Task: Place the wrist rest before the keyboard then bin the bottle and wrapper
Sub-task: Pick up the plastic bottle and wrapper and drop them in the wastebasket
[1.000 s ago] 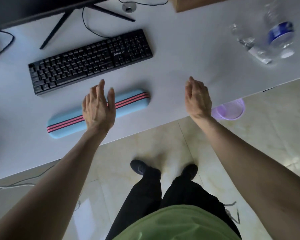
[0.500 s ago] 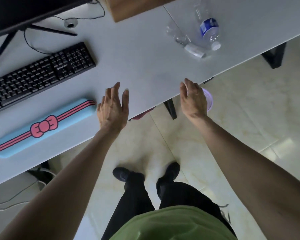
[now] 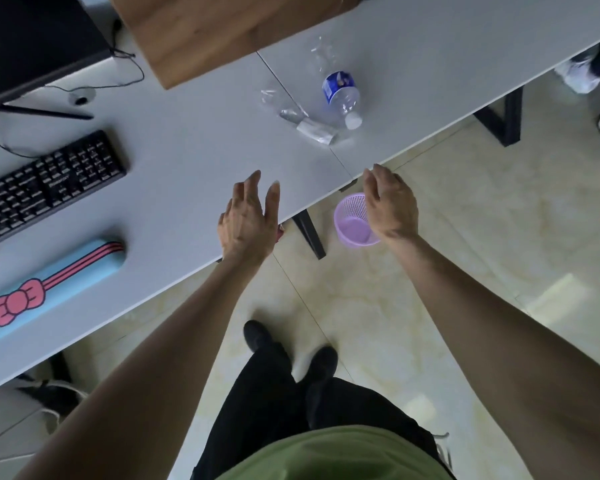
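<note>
The blue wrist rest (image 3: 49,285) with a pink bow lies on the white desk (image 3: 194,157), just in front of the black keyboard (image 3: 45,185) at the left. A clear plastic bottle (image 3: 342,95) with a blue label lies on its side at the desk's right part, and a crumpled clear wrapper (image 3: 305,124) lies beside it. My left hand (image 3: 248,220) hovers over the desk's front edge, fingers apart, holding nothing. My right hand (image 3: 390,206) hangs open and holds nothing, above the purple mesh bin (image 3: 352,223) that stands on the floor under the desk edge.
A monitor (image 3: 32,46) with its stand and cables sits at the back left, and a wooden box (image 3: 215,29) at the back middle. Black desk legs (image 3: 309,233) stand by the bin. My feet are on the tiled floor; another person's shoe (image 3: 577,76) shows far right.
The view and both hands have shifted right along the desk, away from the wrist rest and nearer the bottle and wrapper. The bin has come fully into view under my right hand.
</note>
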